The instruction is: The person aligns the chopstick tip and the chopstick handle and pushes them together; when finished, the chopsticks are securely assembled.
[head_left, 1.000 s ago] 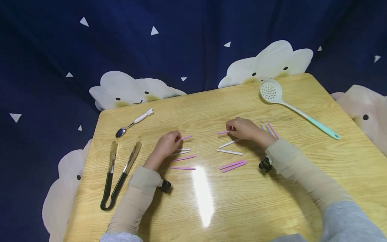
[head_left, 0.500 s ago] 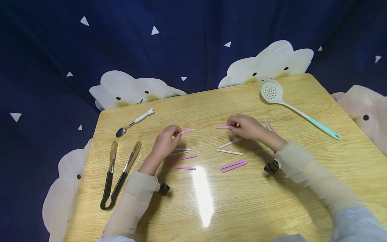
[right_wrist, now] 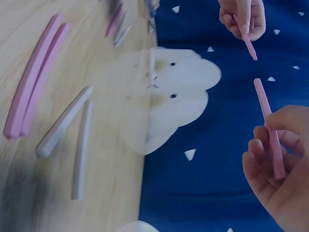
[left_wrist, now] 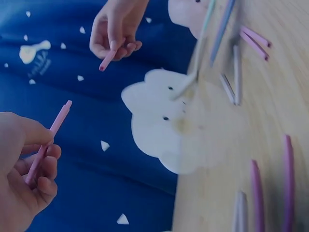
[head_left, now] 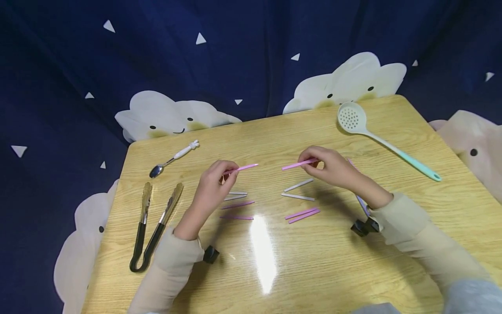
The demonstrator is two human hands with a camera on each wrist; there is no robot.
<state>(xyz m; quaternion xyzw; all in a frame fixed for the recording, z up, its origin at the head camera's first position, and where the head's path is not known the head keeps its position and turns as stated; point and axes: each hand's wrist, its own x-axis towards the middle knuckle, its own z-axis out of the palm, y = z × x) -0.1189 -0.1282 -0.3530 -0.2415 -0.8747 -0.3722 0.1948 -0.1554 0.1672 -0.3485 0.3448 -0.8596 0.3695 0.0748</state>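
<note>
In the head view my left hand [head_left: 211,185] pinches a slim pink stick [head_left: 249,166] between thumb and fingers, its narrower tip pointing right. Facing it, my right hand [head_left: 331,168] pinches another pink stick [head_left: 292,166], its free end pointing left. A gap separates the two ends, and both sticks are held above the table. The left wrist view shows a stepped tip on the left-hand stick [left_wrist: 60,118]. Below the hands lie white sticks [head_left: 298,197] and pink sticks [head_left: 302,216] on the right, with more pink sticks [head_left: 237,217] and white sticks [head_left: 236,199] on the left.
Metal tongs [head_left: 145,240] with black handles lie spread at the left, below a spoon [head_left: 182,152] with a white handle. A slotted skimmer [head_left: 392,148] lies at the back right. Bluish sticks [head_left: 361,204] are partly hidden under the right forearm. A patterned curtain [head_left: 251,56] hangs behind the table [head_left: 313,270].
Both hands have risen from the table with their pink sticks. The left stick has shifted right and up; the right hand has moved slightly up and right, showing more of its stick.
</note>
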